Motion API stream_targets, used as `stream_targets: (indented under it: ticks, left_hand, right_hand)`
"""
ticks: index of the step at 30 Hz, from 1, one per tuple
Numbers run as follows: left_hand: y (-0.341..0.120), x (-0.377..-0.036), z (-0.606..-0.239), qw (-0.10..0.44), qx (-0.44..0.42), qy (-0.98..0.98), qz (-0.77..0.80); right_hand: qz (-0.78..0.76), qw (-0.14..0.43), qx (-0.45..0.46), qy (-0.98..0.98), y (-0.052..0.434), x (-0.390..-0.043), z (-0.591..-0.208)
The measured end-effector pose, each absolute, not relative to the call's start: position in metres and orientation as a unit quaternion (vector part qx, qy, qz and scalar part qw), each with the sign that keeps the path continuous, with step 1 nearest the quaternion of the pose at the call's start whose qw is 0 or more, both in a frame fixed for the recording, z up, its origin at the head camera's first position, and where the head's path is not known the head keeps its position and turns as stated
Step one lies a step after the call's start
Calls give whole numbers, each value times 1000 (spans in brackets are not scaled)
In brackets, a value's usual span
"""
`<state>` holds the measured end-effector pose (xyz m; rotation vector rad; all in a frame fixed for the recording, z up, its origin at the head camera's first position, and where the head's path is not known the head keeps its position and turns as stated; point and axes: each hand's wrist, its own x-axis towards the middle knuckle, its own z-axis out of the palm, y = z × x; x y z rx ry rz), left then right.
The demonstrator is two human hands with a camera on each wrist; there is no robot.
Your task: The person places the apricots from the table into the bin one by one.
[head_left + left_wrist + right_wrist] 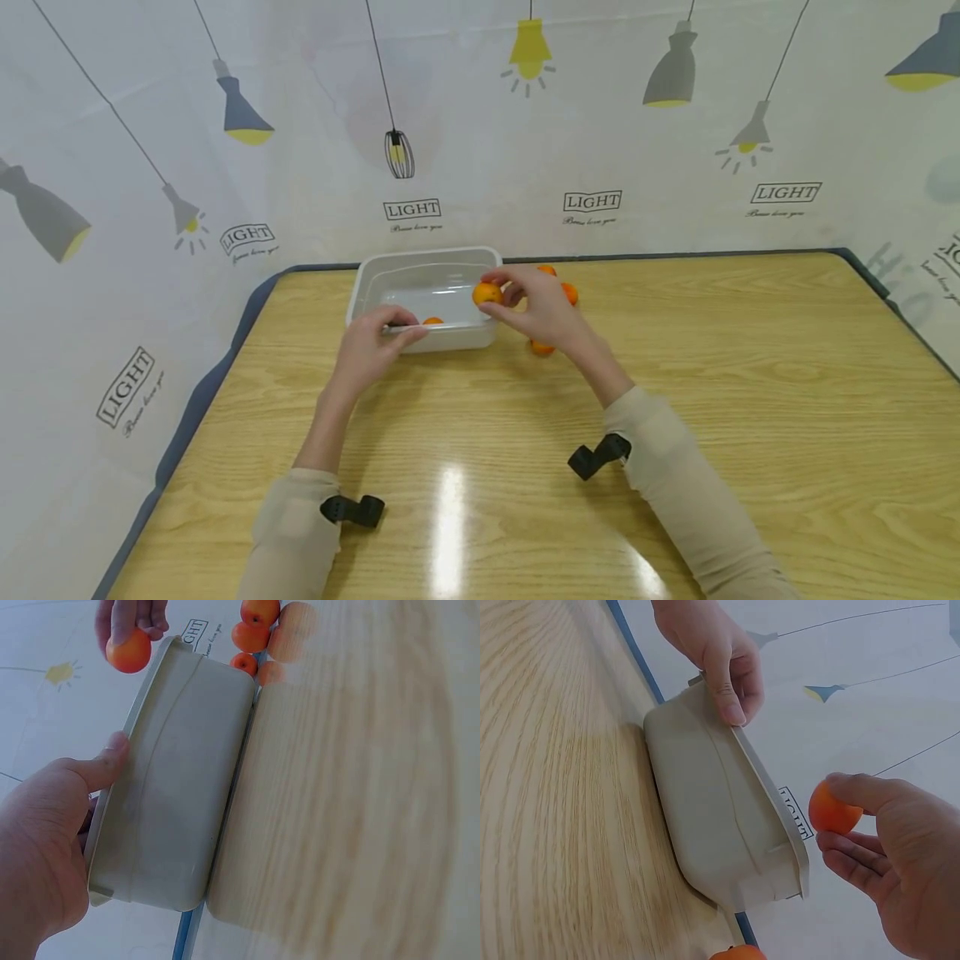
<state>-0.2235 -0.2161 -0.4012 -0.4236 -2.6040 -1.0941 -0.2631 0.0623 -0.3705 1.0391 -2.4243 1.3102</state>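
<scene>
- Head view: a pale plastic tub (457, 337) stands at the back of the counter (465, 400). Only this view looks inside it, where one fruit in the tub (432, 321) shows just behind the near wall.
- Also in the head view, the left hand (367, 346) grips the tub's near rim, and the right hand (542, 304) pinches an orange-coloured held fruit (487, 294) by the tub's right end. Loose fruits (570, 294) sit to the right, partly hidden by that hand and forearm. Both sleeves (678, 467) carry a black device (600, 457).
- Left wrist view: the tub's outer side fills the middle. The left thumb lies on the outside of the rim, and the other fingers are mostly hidden behind it. Three loose fruits show clearly here, grouped past the tub's far end, their reflections on the counter. The held fruit is above rim level.
- Right wrist view: the right fingers' grasp is plainest here, thumb on one side of the held fruit, fingertips on the other, apart from the rim. Just one loose fruit appears, cut off by the bottom edge.
</scene>
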Motion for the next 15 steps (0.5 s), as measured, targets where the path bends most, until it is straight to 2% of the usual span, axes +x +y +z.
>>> stream_targets:
  ticks: [15]
  left_hand:
    - [-217, -223, -402, 131, -139, -907, -376]
  right_hand:
    - [443, 110, 350, -818, 58, -263, -371]
